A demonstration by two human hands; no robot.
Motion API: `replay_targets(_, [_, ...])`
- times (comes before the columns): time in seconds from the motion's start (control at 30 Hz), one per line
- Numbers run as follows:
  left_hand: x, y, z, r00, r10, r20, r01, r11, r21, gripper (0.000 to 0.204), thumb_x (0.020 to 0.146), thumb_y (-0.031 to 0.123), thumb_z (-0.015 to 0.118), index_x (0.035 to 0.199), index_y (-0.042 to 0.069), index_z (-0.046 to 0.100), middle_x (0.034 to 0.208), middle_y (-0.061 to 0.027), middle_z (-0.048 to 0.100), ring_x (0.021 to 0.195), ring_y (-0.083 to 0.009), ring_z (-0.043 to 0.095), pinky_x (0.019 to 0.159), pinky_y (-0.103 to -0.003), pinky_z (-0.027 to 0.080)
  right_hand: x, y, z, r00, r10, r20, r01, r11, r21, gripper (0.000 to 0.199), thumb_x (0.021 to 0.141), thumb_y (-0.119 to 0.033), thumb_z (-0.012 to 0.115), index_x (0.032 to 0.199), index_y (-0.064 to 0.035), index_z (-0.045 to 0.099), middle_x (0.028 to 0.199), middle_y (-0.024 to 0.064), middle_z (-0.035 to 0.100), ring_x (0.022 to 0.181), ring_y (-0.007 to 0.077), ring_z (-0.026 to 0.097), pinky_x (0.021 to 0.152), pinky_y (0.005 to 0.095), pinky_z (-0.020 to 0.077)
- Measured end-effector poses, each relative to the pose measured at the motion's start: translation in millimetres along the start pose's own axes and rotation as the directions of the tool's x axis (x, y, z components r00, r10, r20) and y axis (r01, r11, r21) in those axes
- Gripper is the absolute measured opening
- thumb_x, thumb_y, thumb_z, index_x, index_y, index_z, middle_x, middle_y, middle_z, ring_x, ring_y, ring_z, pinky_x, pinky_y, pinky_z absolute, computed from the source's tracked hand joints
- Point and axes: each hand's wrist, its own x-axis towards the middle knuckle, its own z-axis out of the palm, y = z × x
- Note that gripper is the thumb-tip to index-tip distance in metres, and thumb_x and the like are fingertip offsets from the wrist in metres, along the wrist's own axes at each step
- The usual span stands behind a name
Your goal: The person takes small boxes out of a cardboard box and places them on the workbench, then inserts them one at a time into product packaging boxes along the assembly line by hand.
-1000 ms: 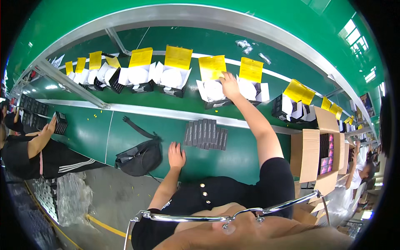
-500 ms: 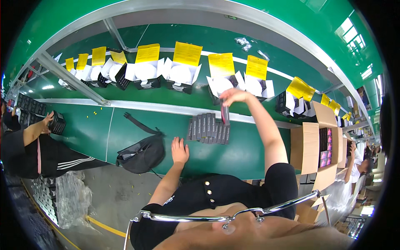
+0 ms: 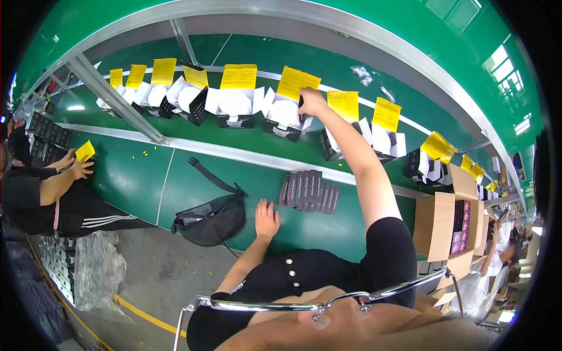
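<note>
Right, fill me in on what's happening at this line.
A person at a green conveyor line reaches their right hand out to an open white box with a yellow sheet, seemingly holding a small dark item at it. Their left hand rests flat on the green table beside a row of dark slim packs. A black bag lies nearby.

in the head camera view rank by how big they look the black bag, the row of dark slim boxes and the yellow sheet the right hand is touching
1. black bag
2. row of dark slim boxes
3. yellow sheet by the right hand; it lies farther from the camera, so its true size is unsure.
</note>
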Motion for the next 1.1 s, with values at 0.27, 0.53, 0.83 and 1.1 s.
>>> replay_targets(0.27, [7.5,-18.9,-8.0,1.000,0.004,0.007,-0.004,1.000,-0.005,0.043,0.089,0.019,0.059,0.126,-0.001,0.052,0.136,-0.0240,0.047,0.133,-0.0424,0.039,0.112,-0.053,0.032,5.3,2.4,68.9,0.958,0.273,-0.085,-0.280,0.956,-0.093,0.048,0.060,-0.016,0.080,0.104,-0.0022,0.066,0.105,0.0197,0.068,0.102,0.0346,0.066,0.088,0.0419,0.0556])
replay_targets(0.53, [11.9,-42.4,-18.5,1.000,0.011,-0.014,-0.011,1.000,0.004,0.044,0.088,0.018,0.060,0.127,-0.001,0.051,0.136,-0.0237,0.046,0.133,-0.0424,0.039,0.112,-0.054,0.032,13.6,-9.2,38.5,0.911,0.339,0.233,-0.299,0.935,-0.193,0.045,0.065,-0.011,0.078,0.106,-0.0031,0.062,0.112,0.0189,0.064,0.108,0.0338,0.063,0.091,0.0408,0.0540])
replay_targets(0.83, [17.2,-66.1,-27.2,0.999,0.025,-0.027,-0.024,0.999,0.024,0.044,0.089,0.019,0.060,0.128,0.000,0.050,0.137,-0.0241,0.045,0.133,-0.0442,0.038,0.112,-0.054,0.031,35.7,-12.3,40.2,0.931,0.332,0.150,-0.284,0.919,-0.272,0.033,0.072,-0.005,0.069,0.105,-0.0041,0.065,0.108,0.0166,0.066,0.104,0.0324,0.065,0.099,0.0454,0.0490])
replay_targets(1.1, [18.7,-78.8,-28.6,1.000,0.022,-0.010,-0.021,0.999,0.036,0.044,0.089,0.019,0.059,0.127,0.000,0.049,0.136,-0.0247,0.045,0.132,-0.0448,0.039,0.111,-0.055,0.032,8.7,9.5,76.3,0.945,0.327,-0.025,-0.324,0.917,-0.233,0.030,0.083,-0.011,0.061,0.112,-0.0060,0.064,0.115,0.0136,0.065,0.115,0.0290,0.059,0.108,0.0496,0.0393])
